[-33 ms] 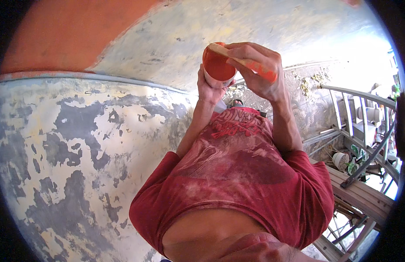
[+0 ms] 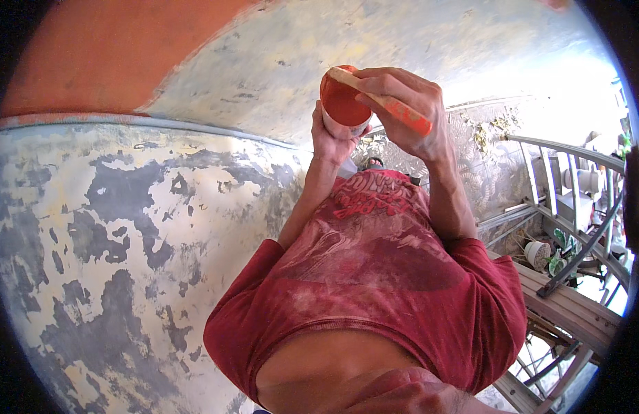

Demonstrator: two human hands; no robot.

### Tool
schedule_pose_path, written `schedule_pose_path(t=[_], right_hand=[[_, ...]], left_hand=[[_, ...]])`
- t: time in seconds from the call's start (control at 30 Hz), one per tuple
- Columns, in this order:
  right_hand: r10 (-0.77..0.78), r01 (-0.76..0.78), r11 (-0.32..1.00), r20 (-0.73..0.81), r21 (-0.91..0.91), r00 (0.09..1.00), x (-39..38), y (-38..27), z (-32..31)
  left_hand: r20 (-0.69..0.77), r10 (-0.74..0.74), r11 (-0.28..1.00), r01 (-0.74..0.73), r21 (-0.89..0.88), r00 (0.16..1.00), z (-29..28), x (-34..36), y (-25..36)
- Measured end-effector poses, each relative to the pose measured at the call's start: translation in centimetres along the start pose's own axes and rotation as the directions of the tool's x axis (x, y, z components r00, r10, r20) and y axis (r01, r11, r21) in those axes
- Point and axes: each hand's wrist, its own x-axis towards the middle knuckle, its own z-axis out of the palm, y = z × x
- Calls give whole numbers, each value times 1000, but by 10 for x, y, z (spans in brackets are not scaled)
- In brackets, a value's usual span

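My left hand [image 2: 329,143] is wrapped round a pale cup [image 2: 347,131] tilted so that its mouth shows. Orange-red paint [image 2: 345,103] coats the inside. My right hand [image 2: 419,110] grips a flat paintbrush [image 2: 361,85], thumb and fingers closed on its pale wooden part. One end of the brush lies over the cup's rim; the other, smeared bright orange, points back toward my right wrist. I cannot make out the bristles. Both hands are held out in front of my chest, close together.
Above the ledge [image 2: 216,132], a surface is part orange [image 2: 112,55], part patchy white. A wall [image 2: 126,228] with flaking paint stands at left. On the right are a metal ladder [image 2: 574,183], a wooden beam [image 2: 574,297] and a potted plant [image 2: 538,254].
The brush has turned slightly in my right hand, so its orange end shows flatter and fuller. My left hand and the cup have stayed in place.
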Motion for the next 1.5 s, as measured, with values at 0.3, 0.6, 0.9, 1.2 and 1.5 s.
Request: schedule_pose_path(t=[0.3,0.6,0.9,1.2,1.5], right_hand=[[1,-8,998,-124,-57,992,0,17,4],[638,-342,695,-323,632,699,0,31,-18],[795,-232,92,69,968,602,-6,57,-6],[749,-261,42,143,964,647,-8,59,-7],[674,-257,-7,195,966,712,-12,64,-15]], left_hand=[[52,16,998,-19,62,999,14,26,4],[127,-29,1000,28,12,991,6,36,10],[145,-13,999,19,-39,989,6,33,14],[70,3,998,2,-65,998,1,26,19],[80,13,1000,-15,22,997,-14,22,25]])
